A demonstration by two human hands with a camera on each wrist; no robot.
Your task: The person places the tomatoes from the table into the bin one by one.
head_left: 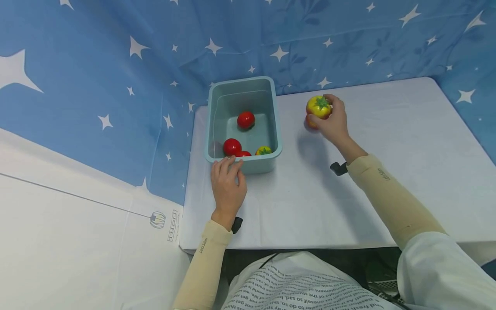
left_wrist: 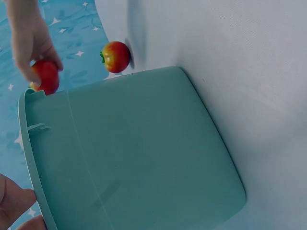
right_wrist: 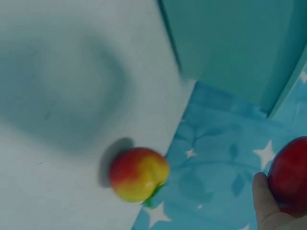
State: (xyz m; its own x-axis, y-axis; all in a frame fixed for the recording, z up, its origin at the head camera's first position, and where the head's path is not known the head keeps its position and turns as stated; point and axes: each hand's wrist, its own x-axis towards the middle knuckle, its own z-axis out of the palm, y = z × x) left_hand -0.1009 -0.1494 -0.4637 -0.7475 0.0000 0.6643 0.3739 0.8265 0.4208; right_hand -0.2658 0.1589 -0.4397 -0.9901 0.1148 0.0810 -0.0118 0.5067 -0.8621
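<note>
Printed shirt [head_left: 294, 284] sits lowest in the head view. Just beyond it, left hand [head_left: 227, 183] lies on white table [head_left: 387, 142], fingers straight and close together, tips touching the near wall of teal bin [head_left: 242, 88]. Bin stands at the table's far left corner, its left wall close to the edge; four small tomatoes [head_left: 246, 119] inside. Right hand [head_left: 335, 122] curls fingers and thumb round yellow-red tomato [head_left: 318, 106], right of the bin and apart from it, near the far edge. Wrist views add a second tomato [right_wrist: 139, 173] resting on the table at that edge, just beside star backdrop [head_left: 116, 64]; the head view shows only an orange sliver of it
</note>
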